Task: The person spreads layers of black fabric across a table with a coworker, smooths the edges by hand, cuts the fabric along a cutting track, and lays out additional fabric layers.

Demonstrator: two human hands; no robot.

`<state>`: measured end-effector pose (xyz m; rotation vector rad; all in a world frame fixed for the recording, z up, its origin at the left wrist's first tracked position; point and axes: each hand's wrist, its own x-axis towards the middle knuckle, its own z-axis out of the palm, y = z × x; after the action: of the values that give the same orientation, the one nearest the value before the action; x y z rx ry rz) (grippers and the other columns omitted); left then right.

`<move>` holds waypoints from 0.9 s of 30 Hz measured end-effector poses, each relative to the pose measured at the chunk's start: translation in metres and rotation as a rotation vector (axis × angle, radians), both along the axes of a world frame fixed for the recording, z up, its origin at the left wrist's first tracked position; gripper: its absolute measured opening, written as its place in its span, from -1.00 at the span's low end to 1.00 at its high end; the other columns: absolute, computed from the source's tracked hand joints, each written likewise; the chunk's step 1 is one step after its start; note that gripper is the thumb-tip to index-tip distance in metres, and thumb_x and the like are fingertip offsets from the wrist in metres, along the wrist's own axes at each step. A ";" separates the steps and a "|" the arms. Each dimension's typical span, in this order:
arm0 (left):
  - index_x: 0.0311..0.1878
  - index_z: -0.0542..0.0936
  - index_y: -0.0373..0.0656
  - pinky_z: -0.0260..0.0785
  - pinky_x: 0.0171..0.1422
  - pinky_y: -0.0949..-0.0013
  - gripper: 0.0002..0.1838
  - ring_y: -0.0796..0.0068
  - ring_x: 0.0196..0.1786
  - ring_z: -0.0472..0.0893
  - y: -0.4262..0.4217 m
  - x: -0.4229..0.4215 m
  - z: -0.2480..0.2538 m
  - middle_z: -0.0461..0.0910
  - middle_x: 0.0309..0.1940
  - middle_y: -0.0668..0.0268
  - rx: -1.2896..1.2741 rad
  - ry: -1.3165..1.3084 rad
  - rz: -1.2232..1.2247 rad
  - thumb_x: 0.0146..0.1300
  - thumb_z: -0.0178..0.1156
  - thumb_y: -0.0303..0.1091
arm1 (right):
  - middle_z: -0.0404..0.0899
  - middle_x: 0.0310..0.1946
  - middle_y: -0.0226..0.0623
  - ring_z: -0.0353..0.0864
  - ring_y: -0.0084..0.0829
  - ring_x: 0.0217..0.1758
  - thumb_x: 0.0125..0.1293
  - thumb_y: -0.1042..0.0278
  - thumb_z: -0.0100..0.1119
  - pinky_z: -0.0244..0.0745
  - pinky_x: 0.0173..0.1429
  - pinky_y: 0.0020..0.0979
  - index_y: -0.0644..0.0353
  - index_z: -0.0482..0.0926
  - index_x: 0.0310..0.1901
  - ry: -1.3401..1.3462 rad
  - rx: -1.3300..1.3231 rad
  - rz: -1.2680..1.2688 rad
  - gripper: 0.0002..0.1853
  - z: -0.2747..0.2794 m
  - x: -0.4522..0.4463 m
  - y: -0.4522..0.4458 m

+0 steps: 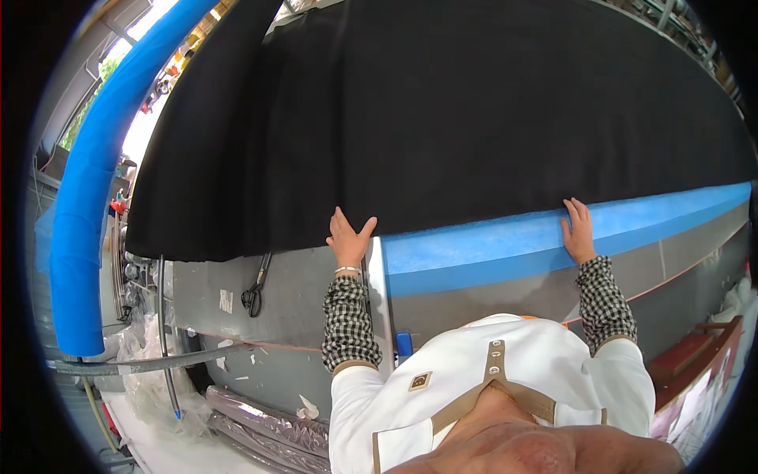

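1. Head view, nearest us: we wore a white top (466,371) with checked sleeves (347,320). Plastic-wrapped rolls (268,415) lay low on our left.
2. Past our body, the grey surface (201,276) had its near edge. Black-handled scissors (253,296) lay on it, left of our left hand, blades toward the cloth.
3. Our left hand (347,239) was open, thumb and fingers spread, touching the near edge of the black cloth (505,110).
4. Our right hand (580,235) was also unclenched, over the blue sheet (474,251), with its fingertips at the cloth's edge. We had neither hand closed around anything.
5. The blue sheet showed as a strip along the surface, partly under the black cloth.
6. Beyond our hands, the cloth spread wide; a long blue roll (85,197) stretched away at far left.
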<state>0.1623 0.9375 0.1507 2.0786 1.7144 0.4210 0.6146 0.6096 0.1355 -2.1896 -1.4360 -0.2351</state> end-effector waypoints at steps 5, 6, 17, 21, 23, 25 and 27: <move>0.53 0.13 -0.26 0.02 0.45 -0.23 0.06 -0.03 0.59 0.07 -0.015 0.012 0.013 0.15 0.53 -0.02 0.241 0.180 0.010 0.17 0.30 0.27 | 0.31 0.41 -0.12 0.22 -0.04 0.49 0.40 0.33 0.13 0.17 0.47 -0.04 0.08 0.35 0.41 -0.063 0.004 -0.199 -0.46 -0.010 0.010 -0.010; 0.51 0.18 -0.24 0.04 0.42 -0.25 0.01 -0.03 0.58 0.09 -0.017 0.018 0.014 0.17 0.51 -0.02 0.305 0.121 -0.039 0.19 0.30 0.24 | 0.30 0.43 -0.13 0.21 -0.05 0.51 0.42 0.31 0.12 0.15 0.47 -0.03 0.06 0.33 0.42 -0.079 0.002 -0.271 -0.45 -0.013 0.010 -0.011; 0.51 0.27 -0.05 -0.03 0.45 -0.25 -0.21 0.06 0.61 0.03 -0.116 0.111 -0.018 0.16 0.54 0.14 0.321 0.071 -0.282 0.30 0.22 0.10 | 0.29 0.46 -0.18 0.24 -0.13 0.50 0.48 0.19 0.04 0.08 0.50 -0.06 0.00 0.33 0.44 0.012 -0.104 -0.353 -0.48 -0.024 0.012 -0.028; 0.50 0.29 -0.02 -0.02 0.44 -0.25 -0.22 0.08 0.61 0.03 -0.115 0.108 -0.022 0.17 0.54 0.17 0.307 0.054 -0.290 0.29 0.24 0.09 | 0.30 0.45 -0.18 0.24 -0.13 0.50 0.48 0.19 0.04 0.07 0.50 -0.06 0.00 0.33 0.43 0.015 -0.100 -0.349 -0.48 -0.028 0.012 -0.027; 0.49 0.30 -0.01 -0.02 0.44 -0.25 -0.22 0.08 0.61 0.03 -0.116 0.109 -0.024 0.17 0.54 0.19 0.307 0.052 -0.290 0.28 0.24 0.09 | 0.30 0.45 -0.19 0.24 -0.13 0.50 0.47 0.19 0.05 0.07 0.51 -0.06 0.00 0.33 0.43 0.017 -0.101 -0.353 -0.48 -0.027 0.011 -0.028; 0.49 0.30 -0.01 -0.03 0.44 -0.25 -0.23 0.08 0.61 0.03 -0.116 0.109 -0.025 0.18 0.54 0.19 0.304 0.050 -0.286 0.28 0.24 0.08 | 0.30 0.45 -0.19 0.24 -0.13 0.50 0.47 0.19 0.05 0.07 0.51 -0.06 0.00 0.33 0.43 0.021 -0.102 -0.355 -0.48 -0.030 0.011 -0.027; 0.49 0.30 -0.01 -0.03 0.44 -0.24 -0.23 0.09 0.61 0.03 -0.116 0.108 -0.027 0.18 0.54 0.18 0.310 0.044 -0.286 0.28 0.24 0.08 | 0.30 0.45 -0.19 0.24 -0.14 0.50 0.47 0.20 0.05 0.06 0.51 -0.06 0.00 0.33 0.43 0.017 -0.098 -0.351 -0.48 -0.031 0.012 -0.026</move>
<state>0.2707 0.8215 0.1238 2.5255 1.4144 0.5836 0.6268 0.5834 0.1044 -2.5096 -1.0662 -0.2710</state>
